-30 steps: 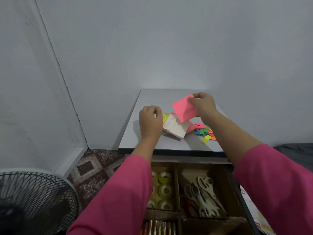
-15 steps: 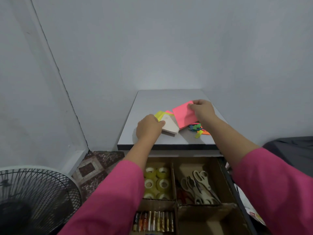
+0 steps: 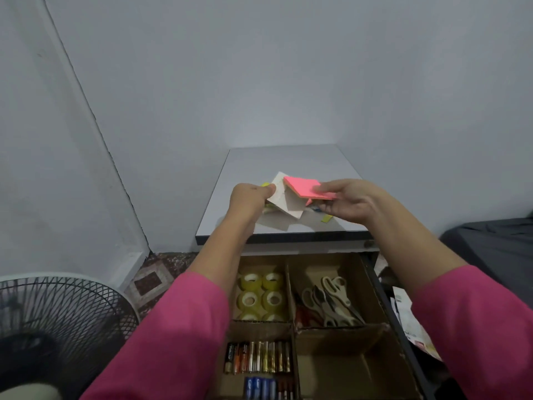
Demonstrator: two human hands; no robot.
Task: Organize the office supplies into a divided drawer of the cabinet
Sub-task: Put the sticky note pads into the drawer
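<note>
right grip [image 3: 350, 202] now lifted with pink pad [image 3: 305, 187], left grip [image 3: 249, 199] newly pinching white pad [image 3: 285, 202]

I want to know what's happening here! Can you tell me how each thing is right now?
Drawer: pulled open.
Pink sticky notes: held up by the right hand.
White pad: tilted, pinched by the left hand.
Tape rolls: lying flat in the back-left compartment.
Scissors: lying in the back-right compartment.
Batteries: lined up side by side.

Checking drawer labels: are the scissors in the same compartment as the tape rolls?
No, the scissors lie in the compartment right of a cardboard divider, while the tape rolls fill the left one.
</note>
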